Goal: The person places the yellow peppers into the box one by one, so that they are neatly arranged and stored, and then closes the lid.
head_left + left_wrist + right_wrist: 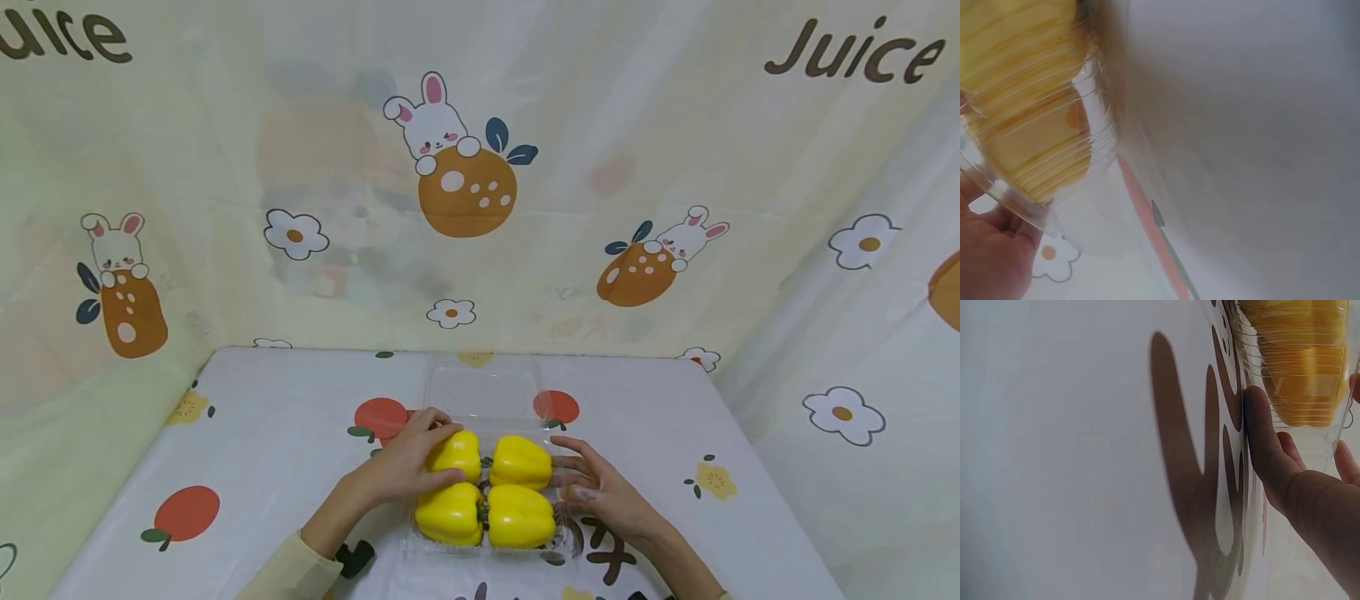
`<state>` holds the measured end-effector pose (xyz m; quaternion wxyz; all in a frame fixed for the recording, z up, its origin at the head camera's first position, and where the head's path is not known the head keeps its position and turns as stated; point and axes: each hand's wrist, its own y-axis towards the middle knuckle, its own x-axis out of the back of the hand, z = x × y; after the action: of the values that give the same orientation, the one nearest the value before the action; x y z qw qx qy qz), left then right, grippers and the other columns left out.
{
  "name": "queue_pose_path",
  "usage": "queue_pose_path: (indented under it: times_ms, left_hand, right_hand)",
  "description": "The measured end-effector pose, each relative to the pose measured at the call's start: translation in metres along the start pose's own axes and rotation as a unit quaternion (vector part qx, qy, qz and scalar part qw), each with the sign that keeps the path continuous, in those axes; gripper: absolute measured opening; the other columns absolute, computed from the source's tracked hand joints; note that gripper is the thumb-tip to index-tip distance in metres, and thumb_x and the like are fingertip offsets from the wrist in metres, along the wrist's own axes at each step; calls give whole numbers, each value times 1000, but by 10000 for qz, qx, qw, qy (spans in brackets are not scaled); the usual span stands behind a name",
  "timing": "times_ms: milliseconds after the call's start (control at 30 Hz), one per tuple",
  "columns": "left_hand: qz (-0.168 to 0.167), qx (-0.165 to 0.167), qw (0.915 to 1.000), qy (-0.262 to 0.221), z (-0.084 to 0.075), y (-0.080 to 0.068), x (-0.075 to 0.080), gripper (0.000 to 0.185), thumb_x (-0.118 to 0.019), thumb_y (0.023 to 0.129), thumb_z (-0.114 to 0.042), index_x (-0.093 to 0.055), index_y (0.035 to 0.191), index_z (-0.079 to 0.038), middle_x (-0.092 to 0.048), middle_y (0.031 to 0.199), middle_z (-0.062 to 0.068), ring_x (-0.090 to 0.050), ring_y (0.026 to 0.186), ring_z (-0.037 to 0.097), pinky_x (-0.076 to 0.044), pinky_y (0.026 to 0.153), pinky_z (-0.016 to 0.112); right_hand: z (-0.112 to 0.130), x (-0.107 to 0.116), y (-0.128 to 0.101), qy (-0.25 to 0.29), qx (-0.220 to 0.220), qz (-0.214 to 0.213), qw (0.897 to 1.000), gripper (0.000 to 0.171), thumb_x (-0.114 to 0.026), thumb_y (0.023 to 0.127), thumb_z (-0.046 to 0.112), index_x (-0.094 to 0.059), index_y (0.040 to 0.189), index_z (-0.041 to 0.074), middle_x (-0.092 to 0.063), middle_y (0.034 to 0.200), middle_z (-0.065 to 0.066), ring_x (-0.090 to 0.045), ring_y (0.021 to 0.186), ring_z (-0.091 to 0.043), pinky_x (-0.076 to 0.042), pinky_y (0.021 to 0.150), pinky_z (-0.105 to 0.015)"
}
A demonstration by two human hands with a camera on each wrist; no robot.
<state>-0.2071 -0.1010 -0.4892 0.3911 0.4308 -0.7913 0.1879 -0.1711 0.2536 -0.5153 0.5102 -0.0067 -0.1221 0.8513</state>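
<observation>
Peppers, four yellow ones (486, 492), sit packed two by two in a clear plastic box (485, 392) on the surface (262, 442), its lid lying open toward the back wall. Left hand (405, 462) curls over the far-left pepper (454, 454), fingers on top and thumb at its side. Right hand (596, 487) lies with straight fingers flat against the box's right wall.

Table (262, 433) w/ clear pepper tray (483, 396)
</observation>
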Motion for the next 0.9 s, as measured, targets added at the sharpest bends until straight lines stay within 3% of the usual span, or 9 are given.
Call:
queue_pose_path:
  times_ms: [900]
  left_hand:
    - [30, 117, 9999, 84, -1, 3, -1, 65, -76, 94, -52, -63, 146, -16, -53, 137, 3, -48, 125, 19, -55, 108, 44]
  right_hand:
    - [-2, 2, 2, 34, -50, 3, 10000, 76, -65, 105, 19, -22, 168, 18, -37, 164, -32, -61, 134, -32, -61, 103, -47]
